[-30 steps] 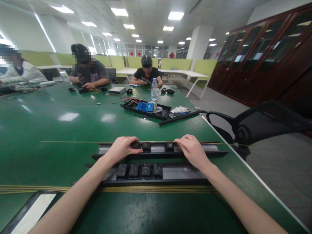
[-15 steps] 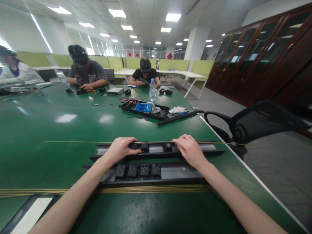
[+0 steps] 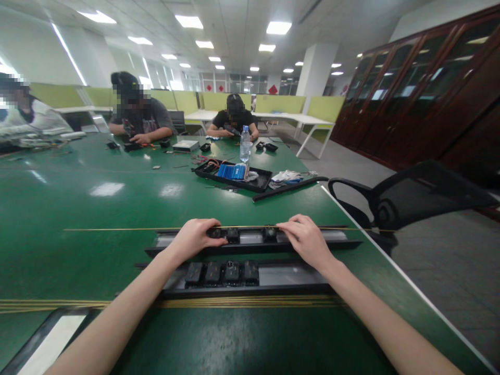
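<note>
A thin brass-coloured rod [image 3: 117, 229] runs along the far black channel [image 3: 187, 252], its left end reaching well past the channel. At that channel, my left hand [image 3: 198, 235] has its thumb and fingers closed around a small black block [image 3: 214, 233]; the fingers also lie close to the rod. My right hand [image 3: 307, 238] pinches the rod with thumb and forefinger, right of another black block [image 3: 269, 234]. Between the hands, a further black block [image 3: 233, 236] sits in the channel. Nearer me, a second channel [image 3: 291, 276] holds several black blocks [image 3: 213, 273] in a row.
Several brass-coloured rods [image 3: 250, 302] lie along the near side. A dark case with a white strip [image 3: 50, 338] is at lower left. Beyond are a black tray [image 3: 260, 183], a water bottle [image 3: 245, 146], gloves [image 3: 287, 178] and a black bar [image 3: 289, 189]. Co-workers sit across the table.
The rod has slid slightly to the left. Both hands stay in nearly the same places, and the blocks keep their positions.
</note>
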